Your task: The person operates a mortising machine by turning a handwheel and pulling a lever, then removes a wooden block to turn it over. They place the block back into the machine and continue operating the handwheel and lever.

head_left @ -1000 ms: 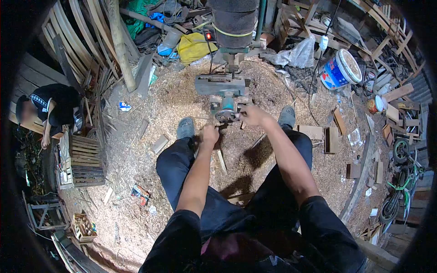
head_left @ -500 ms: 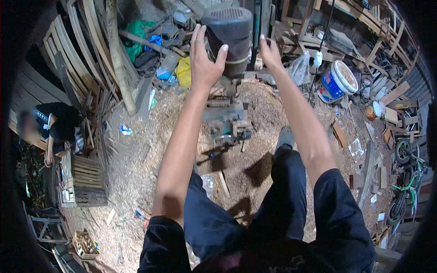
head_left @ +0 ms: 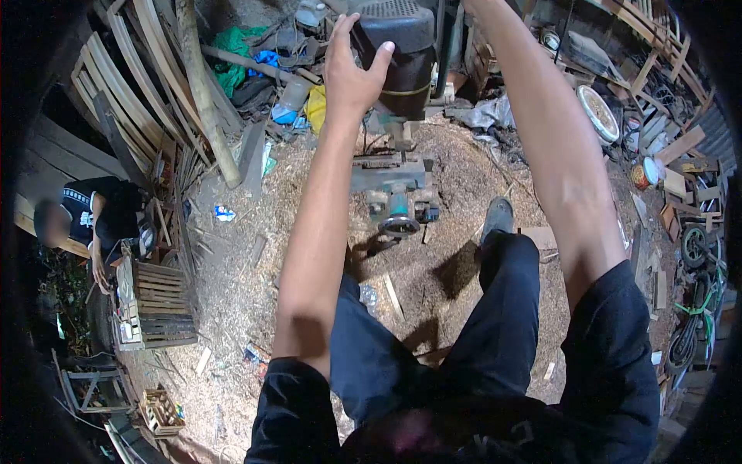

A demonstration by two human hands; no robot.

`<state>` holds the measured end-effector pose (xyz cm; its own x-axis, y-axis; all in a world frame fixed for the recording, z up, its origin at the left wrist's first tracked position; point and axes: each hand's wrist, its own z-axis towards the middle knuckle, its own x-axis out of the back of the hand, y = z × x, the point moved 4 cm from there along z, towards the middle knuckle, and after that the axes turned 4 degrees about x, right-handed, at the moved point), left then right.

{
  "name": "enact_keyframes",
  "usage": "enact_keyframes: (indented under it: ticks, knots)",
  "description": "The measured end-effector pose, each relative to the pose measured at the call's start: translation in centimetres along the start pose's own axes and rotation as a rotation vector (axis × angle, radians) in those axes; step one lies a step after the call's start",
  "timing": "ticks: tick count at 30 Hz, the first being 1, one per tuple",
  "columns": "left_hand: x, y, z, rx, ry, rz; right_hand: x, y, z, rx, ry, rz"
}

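My left hand (head_left: 355,73) is raised beside the dark cylindrical motor housing (head_left: 398,39) of an upright machine, fingers stretched upward and thumb apart. It overlaps the housing's left edge in this view and holds nothing. Past the top edge of the picture, my right hand is out of sight; only its forearm (head_left: 553,124) shows, reaching up right of the machine. Below the housing are the machine's flat metal table (head_left: 386,174) and a round handwheel (head_left: 400,225) under a green metal part.
Wood shavings (head_left: 232,325) cover the ground. At the left a person (head_left: 108,213) sits by a slatted wooden crate (head_left: 162,301). Curved timber pieces (head_left: 116,100) lean behind. On the right are a white-rimmed bucket (head_left: 599,114), wood scraps and a small bike (head_left: 696,309).
My right hand has moved up and out of the picture from beside the machine. My left hand stays open by the motor housing. The view has shifted slightly.
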<state>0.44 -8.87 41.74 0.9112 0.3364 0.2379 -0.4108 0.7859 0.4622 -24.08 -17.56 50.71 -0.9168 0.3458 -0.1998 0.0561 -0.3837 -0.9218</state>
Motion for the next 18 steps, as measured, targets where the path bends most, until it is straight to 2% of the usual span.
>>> enact_keyframes:
  ticks: [1, 5, 6, 9, 10, 11, 14, 15, 18]
  knots:
    - [0.3, 0.5, -0.4, 0.047, -0.030, -0.005, 0.1, -0.2, -0.9, 0.017, -0.083, 0.053]
    - [0.3, 1.7, -2.5, 0.071, -0.101, 0.022, 0.2, -1.1, -6.2, 0.172, 0.071, 0.122]
    - [0.3, 2.1, -3.1, 0.074, -0.137, 0.022, 0.7, -1.1, -7.6, 0.117, 0.065, 0.024]
    - [0.9, 4.1, -4.3, 0.124, -0.285, -0.018, 1.5, 0.1, -9.0, 0.091, 0.019, 0.091]
    - [0.6, 4.1, -4.4, 0.047, -0.286, 0.000, 1.6, 0.0, -9.9, 0.069, -0.006, 0.097]
    - [0.2, 3.8, -5.0, 0.071, -0.338, 0.034, 1.5, -0.1, -10.6, 0.049, -0.031, 0.100]
    - [-0.2, 4.1, -5.6, 0.099, -0.446, 0.145, 2.2, 0.9, -11.0, 0.144, 0.125, -0.085]
    - [-0.3, 4.4, -5.4, 0.099, -0.470, 0.184, 2.0, 1.0, -11.7, 0.121, 0.110, -0.012]
    - [-0.2, 4.7, -5.4, 0.149, -0.574, 0.272, 2.4, 1.7, -13.0, 0.072, 0.062, -0.102]
